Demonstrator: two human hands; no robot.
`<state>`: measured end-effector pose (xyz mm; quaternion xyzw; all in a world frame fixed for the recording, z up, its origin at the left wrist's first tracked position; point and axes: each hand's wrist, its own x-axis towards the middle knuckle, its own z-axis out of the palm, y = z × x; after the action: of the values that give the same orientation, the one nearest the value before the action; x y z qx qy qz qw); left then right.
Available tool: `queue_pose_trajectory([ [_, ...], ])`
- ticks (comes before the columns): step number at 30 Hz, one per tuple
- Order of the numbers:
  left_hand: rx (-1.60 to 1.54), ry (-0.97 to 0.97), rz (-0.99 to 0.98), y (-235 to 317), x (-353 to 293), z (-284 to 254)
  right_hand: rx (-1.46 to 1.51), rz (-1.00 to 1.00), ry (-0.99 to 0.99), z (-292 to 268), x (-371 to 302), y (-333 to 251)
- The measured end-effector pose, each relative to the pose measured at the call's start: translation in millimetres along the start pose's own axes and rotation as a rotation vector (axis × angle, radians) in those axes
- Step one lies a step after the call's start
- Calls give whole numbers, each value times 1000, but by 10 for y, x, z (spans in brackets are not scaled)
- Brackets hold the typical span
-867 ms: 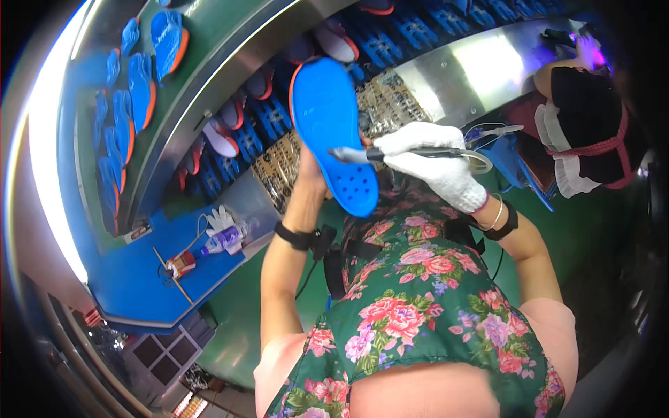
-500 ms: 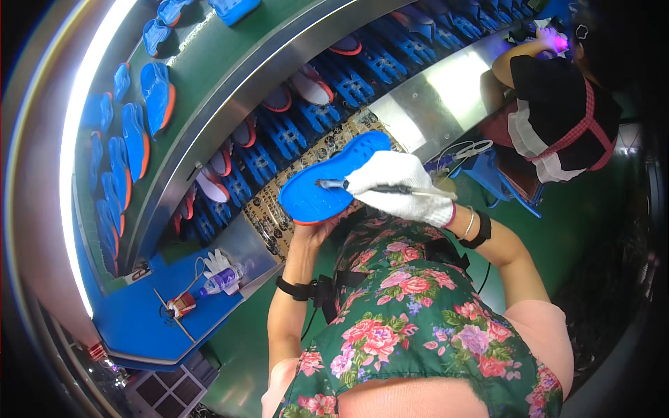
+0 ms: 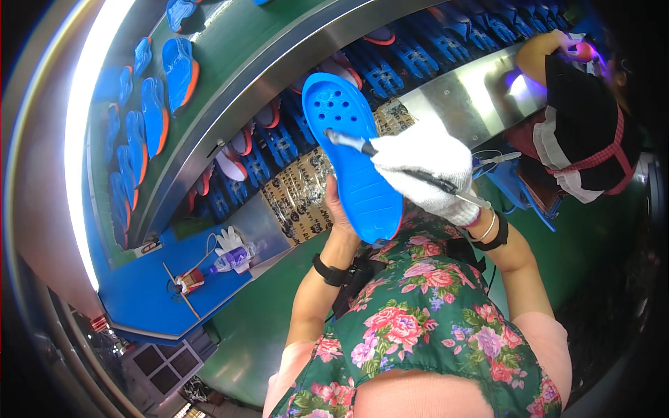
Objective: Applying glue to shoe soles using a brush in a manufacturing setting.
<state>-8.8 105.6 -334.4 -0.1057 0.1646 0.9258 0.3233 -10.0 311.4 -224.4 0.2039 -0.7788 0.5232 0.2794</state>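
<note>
Above the conveyor (image 3: 293, 42), left hand (image 3: 339, 209) grips blue sole (image 3: 355, 160), half-hidden; gloved right hand (image 3: 428, 171) holds brush (image 3: 348, 143).

bright blue shoe sole (image 3: 352, 157) with round holes near its upper end, held upright and tilted, thin dark brush (image 3: 390, 164) lying across its face

Blue soles with orange edges (image 3: 180, 70) lie in a row along the green upper belt (image 3: 265, 35), and more soles sit on blue racks (image 3: 390, 70) on the lower line beneath its steel edge. On the blue bench (image 3: 150, 296) at the left lie a white glove (image 3: 227, 240), a small plastic bottle (image 3: 230, 259) and a red-and-white tool (image 3: 189, 280). At the right edge, a co-worker in a dark apron (image 3: 585, 132) bends over a violet lamp (image 3: 584, 50).
</note>
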Motion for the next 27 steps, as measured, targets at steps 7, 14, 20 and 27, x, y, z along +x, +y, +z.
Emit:
queue_pose_trajectory([
  [7, 299, 93, -7, -77, 21, 95, -169, -184, -21, 45, 303, 102],
  [14, 314, 179, 40, -71, 96, 63, 4, -125, -155, 176, 143, 95],
  [20, 224, 45, 52, -13, 180, -67, -36, -72, -76, 132, 179, 185],
  [27, 323, 92, 150, 73, 328, 157, 159, 0, -80, 187, 107, 149],
])
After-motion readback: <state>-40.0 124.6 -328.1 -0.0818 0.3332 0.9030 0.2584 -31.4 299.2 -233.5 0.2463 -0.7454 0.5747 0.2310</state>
